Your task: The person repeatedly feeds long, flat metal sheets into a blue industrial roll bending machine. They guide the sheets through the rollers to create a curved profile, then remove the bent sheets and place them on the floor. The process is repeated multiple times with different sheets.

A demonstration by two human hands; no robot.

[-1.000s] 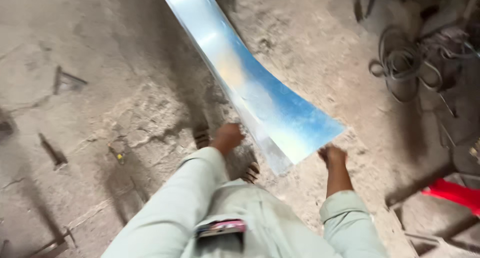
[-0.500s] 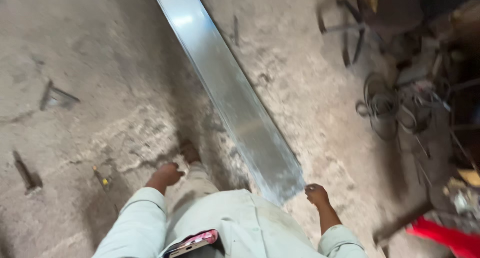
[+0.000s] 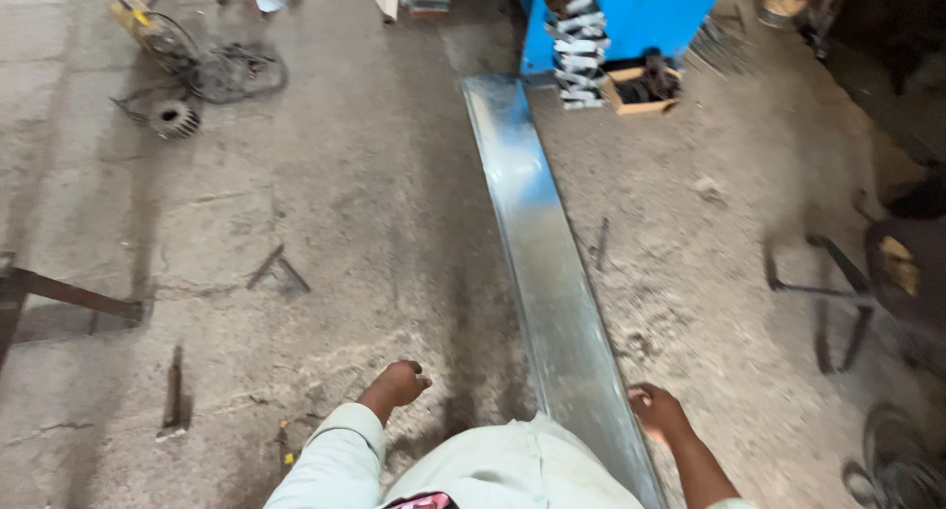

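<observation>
Since half a second ago the long metal sheet point(image 3: 537, 263) has settled flat along the concrete floor point(image 3: 374, 223), and the view has tipped forward so that its far end now shows, reaching up to the base of a blue machine point(image 3: 631, 16). One second ago the near end was lifted and bowed in both hands; now it lies straight. It is a narrow, very long strip of bright galvanised steel, pale grey with a bluish sheen near the far end where it mirrors the blue machine, and duller and streaked toward the person. Its left edge looks folded up into a low lip. The near end runs under the person's pale shirt and out of the bottom of the view. The right hand point(image 3: 658, 413) sits just beside the strip's right edge with fingers curled; whether it grips the edge or only touches it cannot be told. The left hand point(image 3: 399, 383) is loosely curled, empty, well left of the strip and clear of it. A cardboard box of dark parts point(image 3: 642, 87) stands by the machine, and a tangle of cable with a power tool point(image 3: 187, 70) lies far left.
</observation>
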